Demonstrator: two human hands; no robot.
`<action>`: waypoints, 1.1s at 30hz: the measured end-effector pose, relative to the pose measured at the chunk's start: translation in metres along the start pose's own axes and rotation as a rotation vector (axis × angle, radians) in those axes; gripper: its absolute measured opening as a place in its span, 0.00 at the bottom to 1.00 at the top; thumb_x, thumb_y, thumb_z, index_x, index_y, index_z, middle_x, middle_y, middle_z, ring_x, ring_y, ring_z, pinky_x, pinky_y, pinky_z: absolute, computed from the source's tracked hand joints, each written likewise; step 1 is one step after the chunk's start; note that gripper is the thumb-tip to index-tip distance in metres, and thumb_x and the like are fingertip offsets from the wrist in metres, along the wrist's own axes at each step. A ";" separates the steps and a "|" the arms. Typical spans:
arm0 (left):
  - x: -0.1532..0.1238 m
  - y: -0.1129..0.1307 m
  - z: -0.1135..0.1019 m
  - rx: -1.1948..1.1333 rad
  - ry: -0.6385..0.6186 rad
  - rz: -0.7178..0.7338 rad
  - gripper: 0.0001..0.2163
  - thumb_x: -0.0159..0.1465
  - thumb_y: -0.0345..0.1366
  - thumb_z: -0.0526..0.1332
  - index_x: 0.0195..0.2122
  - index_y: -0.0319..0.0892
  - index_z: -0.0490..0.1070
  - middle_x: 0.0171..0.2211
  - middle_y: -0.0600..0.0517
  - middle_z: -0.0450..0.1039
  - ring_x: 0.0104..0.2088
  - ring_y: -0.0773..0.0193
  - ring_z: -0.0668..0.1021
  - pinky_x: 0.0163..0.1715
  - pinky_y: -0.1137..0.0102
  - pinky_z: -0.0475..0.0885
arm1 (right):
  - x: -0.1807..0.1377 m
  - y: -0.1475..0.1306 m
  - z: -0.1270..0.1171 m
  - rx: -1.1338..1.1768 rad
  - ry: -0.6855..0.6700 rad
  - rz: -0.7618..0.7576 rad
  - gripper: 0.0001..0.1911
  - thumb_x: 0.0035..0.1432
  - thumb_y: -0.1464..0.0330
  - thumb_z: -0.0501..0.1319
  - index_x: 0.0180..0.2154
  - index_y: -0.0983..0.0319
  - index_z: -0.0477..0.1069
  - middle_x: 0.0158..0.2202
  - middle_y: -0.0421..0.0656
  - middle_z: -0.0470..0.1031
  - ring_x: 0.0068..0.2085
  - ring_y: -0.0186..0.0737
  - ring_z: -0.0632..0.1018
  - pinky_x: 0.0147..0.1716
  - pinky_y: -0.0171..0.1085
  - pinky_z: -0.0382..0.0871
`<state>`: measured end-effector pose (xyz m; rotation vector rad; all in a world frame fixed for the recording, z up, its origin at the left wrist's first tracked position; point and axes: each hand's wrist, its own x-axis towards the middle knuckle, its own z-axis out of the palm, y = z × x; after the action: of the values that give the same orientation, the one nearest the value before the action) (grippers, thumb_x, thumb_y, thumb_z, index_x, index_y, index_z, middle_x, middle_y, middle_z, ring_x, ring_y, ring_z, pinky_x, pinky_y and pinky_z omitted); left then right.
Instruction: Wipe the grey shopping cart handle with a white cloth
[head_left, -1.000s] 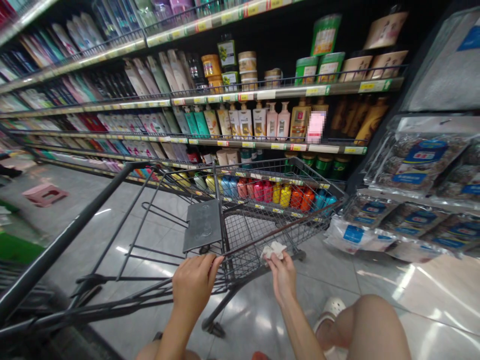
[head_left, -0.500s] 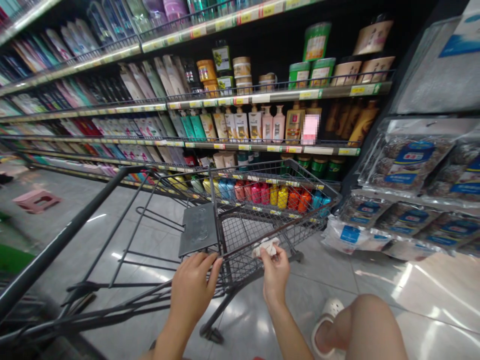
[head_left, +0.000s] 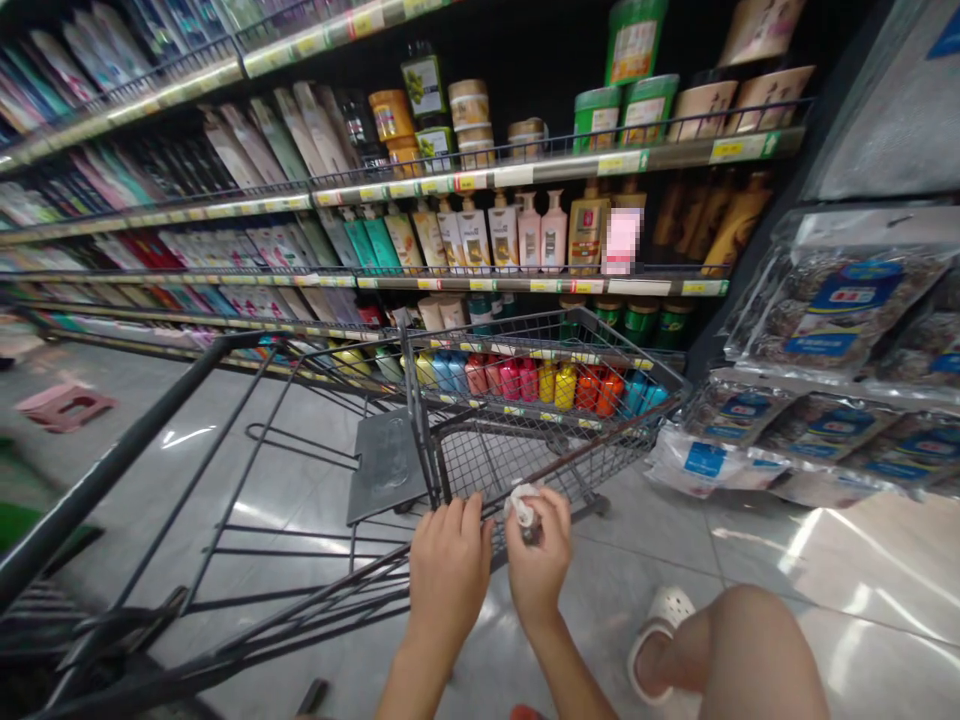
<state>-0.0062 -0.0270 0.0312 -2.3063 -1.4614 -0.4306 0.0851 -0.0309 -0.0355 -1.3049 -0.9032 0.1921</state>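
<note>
A grey wire shopping cart (head_left: 427, 440) stands in front of me, its near top rail running under my hands. My left hand (head_left: 450, 555) is closed over that rail, knuckles up, with the fingertips hidden on the far side. Close beside it, my right hand (head_left: 540, 550) pinches a crumpled white cloth or tissue (head_left: 523, 505) at the rail. The cart's mesh basket (head_left: 495, 465) extends to the right of the grey child-seat flap (head_left: 384, 462). At the left, the cart's handle bar (head_left: 127, 450) slants upward, with neither hand on it.
Shelves (head_left: 517, 285) of bottles and jars rise behind the cart. Packaged scouring pads (head_left: 840, 310) hang at the right. A pink stool (head_left: 66, 405) stands on the tiled floor at the left. My bent leg and a white clog (head_left: 664, 620) are at the lower right.
My left hand has moved right along the rail, closer to my right hand. My right hand has turned and gathered the white cloth more tightly. The view has shifted slightly.
</note>
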 end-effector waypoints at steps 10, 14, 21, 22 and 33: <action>0.001 0.000 0.002 -0.016 0.030 0.008 0.09 0.62 0.30 0.54 0.42 0.38 0.68 0.29 0.49 0.71 0.30 0.58 0.72 0.33 0.64 0.63 | -0.003 0.030 -0.002 -0.085 0.006 -0.101 0.08 0.52 0.77 0.57 0.33 0.62 0.71 0.39 0.46 0.69 0.40 0.40 0.74 0.40 0.40 0.70; 0.000 0.002 0.000 -0.030 0.032 -0.006 0.09 0.61 0.31 0.54 0.41 0.37 0.68 0.29 0.49 0.70 0.31 0.58 0.72 0.34 0.64 0.64 | -0.015 0.066 -0.005 -0.072 0.010 0.047 0.07 0.52 0.76 0.56 0.33 0.62 0.70 0.37 0.45 0.69 0.40 0.40 0.74 0.40 0.40 0.69; 0.000 0.001 0.002 -0.056 0.037 -0.016 0.08 0.60 0.30 0.54 0.40 0.38 0.69 0.29 0.49 0.70 0.31 0.58 0.71 0.33 0.64 0.64 | -0.023 0.101 -0.010 -0.077 -0.046 0.081 0.08 0.52 0.74 0.56 0.34 0.62 0.71 0.39 0.46 0.68 0.42 0.41 0.73 0.42 0.41 0.69; 0.000 0.001 0.002 -0.059 0.036 -0.019 0.08 0.60 0.29 0.54 0.40 0.38 0.69 0.29 0.49 0.70 0.31 0.58 0.71 0.33 0.64 0.64 | -0.023 0.102 -0.011 -0.082 -0.050 0.078 0.08 0.51 0.74 0.56 0.34 0.62 0.71 0.39 0.46 0.68 0.42 0.41 0.73 0.42 0.41 0.68; 0.001 0.001 0.000 -0.048 0.012 -0.022 0.09 0.59 0.30 0.54 0.39 0.39 0.69 0.29 0.49 0.70 0.30 0.58 0.71 0.33 0.64 0.64 | -0.031 0.170 -0.017 0.139 0.161 0.636 0.09 0.38 0.68 0.63 0.28 0.63 0.70 0.28 0.40 0.71 0.31 0.37 0.72 0.33 0.37 0.68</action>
<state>-0.0045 -0.0269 0.0316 -2.3231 -1.4875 -0.4898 0.1366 -0.0109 -0.2005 -1.4196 -0.3093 0.6238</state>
